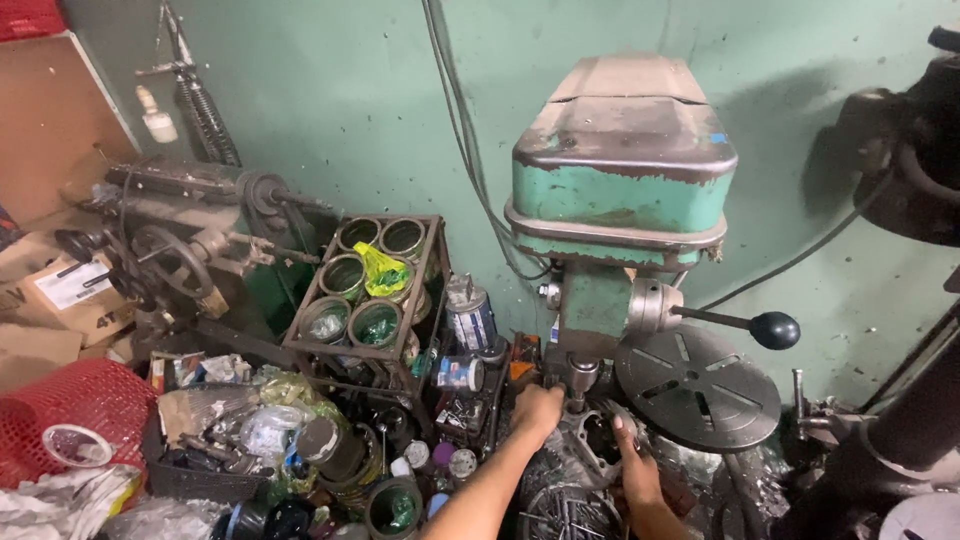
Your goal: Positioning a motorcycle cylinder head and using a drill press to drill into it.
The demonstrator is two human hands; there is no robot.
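A worn green drill press (620, 190) stands against the wall, its chuck (581, 378) pointing down. Under the chuck lies a grey metal casting (598, 436) with a round bore. My left hand (538, 408) is closed on the left edge of that casting, just beside the chuck. On the casting's right side my right hand (634, 465) grips it, fingers curled over the rim. A feed lever with a black ball knob (775, 329) sticks out to the right of the press head.
A round slotted drill table (698, 386) hangs right of the chuck. A metal rack of open tins (370, 290) stands to the left, with a spray can (470, 312), a red mesh basket (70, 405) and cluttered parts. A dark machine (900, 440) fills the right edge.
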